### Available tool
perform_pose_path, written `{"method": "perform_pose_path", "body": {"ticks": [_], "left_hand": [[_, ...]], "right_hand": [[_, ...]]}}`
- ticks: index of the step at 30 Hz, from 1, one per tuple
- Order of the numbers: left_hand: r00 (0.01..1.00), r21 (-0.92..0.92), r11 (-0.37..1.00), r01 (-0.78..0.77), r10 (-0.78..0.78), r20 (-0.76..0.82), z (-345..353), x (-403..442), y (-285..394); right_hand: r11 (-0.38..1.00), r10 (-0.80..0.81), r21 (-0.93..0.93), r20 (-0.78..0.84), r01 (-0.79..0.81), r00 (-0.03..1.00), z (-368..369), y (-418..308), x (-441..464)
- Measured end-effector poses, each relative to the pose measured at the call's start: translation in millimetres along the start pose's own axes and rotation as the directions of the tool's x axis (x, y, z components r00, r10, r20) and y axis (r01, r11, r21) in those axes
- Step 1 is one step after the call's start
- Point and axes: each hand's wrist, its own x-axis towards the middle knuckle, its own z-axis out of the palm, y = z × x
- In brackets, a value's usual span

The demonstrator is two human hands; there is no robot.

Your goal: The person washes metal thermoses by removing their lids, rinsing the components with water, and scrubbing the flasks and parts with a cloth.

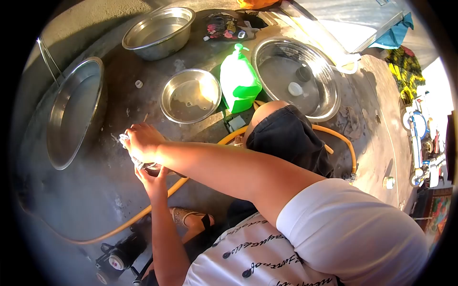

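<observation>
My left hand [153,181] is closed around a small metal vessel [153,166], of which only a shiny curved rim shows. Pressed over it from above is my right hand [144,141], its fingers curled around something white and soapy-looking that I cannot make out. Most of the vessel is hidden by both hands. Nearest to them stands a round steel basin [177,115] with a little liquid in it. A green liquid jug [240,83] with a pump-like top is just beyond the basin.
A wide steel tub [335,102] holds a dark cup and a white round piece. Another steel basin [183,39] stands at the back, and a large pan [102,95] leans at the left. A yellow hose [125,225] runs across the ground, near a black object [126,250].
</observation>
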Motion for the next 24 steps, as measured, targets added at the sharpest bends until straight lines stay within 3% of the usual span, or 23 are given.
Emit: {"method": "perform_pose_path", "body": {"ticks": [1,2,3,4,7,9,12,13,14,15,17,18,19,20,21,23,24], "left_hand": [[1.0,0.049,0.999,-0.016,0.017,-0.022,2,-2,5],[0.999,-0.239,0.97,0.033,-0.03,0.018,5,-2,3],[0.995,-0.504,0.859,0.092,-0.064,0.073,7,-2,5],[0.996,-0.542,0.836,0.083,-0.05,0.076,8,-1,7],[0.995,-0.44,0.895,0.07,-0.033,0.091,7,0,14],[1.0,-0.08,0.997,0.014,-0.016,-0.02,5,1,9],[0.998,-0.09,0.994,0.066,-0.066,-0.002,4,1,5],[0.997,-0.174,0.982,0.067,-0.059,0.048,3,3,7],[0.996,-0.1,0.992,0.082,-0.077,0.049,1,2,8],[0.994,-0.026,0.995,0.099,-0.098,0.05,1,-1,18],[0.995,-0.037,0.995,0.089,-0.088,0.045,2,-1,10],[0.997,-0.196,0.979,0.064,-0.054,0.055,6,-1,-3],[0.998,-0.349,0.936,0.039,-0.021,0.054,8,0,-2],[0.999,-0.125,0.992,-0.019,0.024,0.037,6,1,-2],[0.998,-0.182,0.981,-0.06,0.066,0.025,8,2,0],[0.992,-0.226,0.968,-0.109,0.12,0.038,11,7,-9],[0.993,-0.051,0.992,-0.112,0.114,0.035,8,7,-5]], "right_hand": [[0.989,-0.144,0.028,-0.048,0.145,0.988,6,5,-13],[0.941,-0.337,-0.052,-0.172,0.333,0.926,11,9,-30],[0.855,-0.518,-0.154,-0.274,0.495,0.811,12,13,-42],[0.857,-0.515,-0.153,-0.281,0.492,0.81,14,16,-43],[0.894,-0.446,-0.158,-0.241,0.419,0.862,6,12,-40],[0.962,-0.26,-0.061,0.101,0.267,0.96,-8,8,-25],[0.996,-0.076,0.048,0.113,0.07,0.991,1,9,0],[0.993,-0.042,0.117,0.111,0.029,0.993,-9,6,-2],[0.903,0.132,0.362,0.278,-0.231,0.952,-21,4,-3],[0.983,0.002,0.18,0.082,-0.017,0.997,5,24,1],[0.974,-0.019,0.226,0.038,0.01,0.999,6,29,-13],[0.974,-0.022,0.227,0.052,0.01,0.998,6,30,-26],[0.955,-0.202,0.187,-0.15,0.228,0.968,5,32,-41],[0.896,-0.373,0.111,-0.335,0.429,0.865,4,33,-53],[0.892,-0.378,0.126,-0.316,0.434,0.87,1,34,-61],[0.837,-0.547,-0.14,-0.206,0.528,0.812,-7,34,-63],[0.853,-0.521,-0.145,-0.168,0.502,0.837,-10,31,-59]]}}
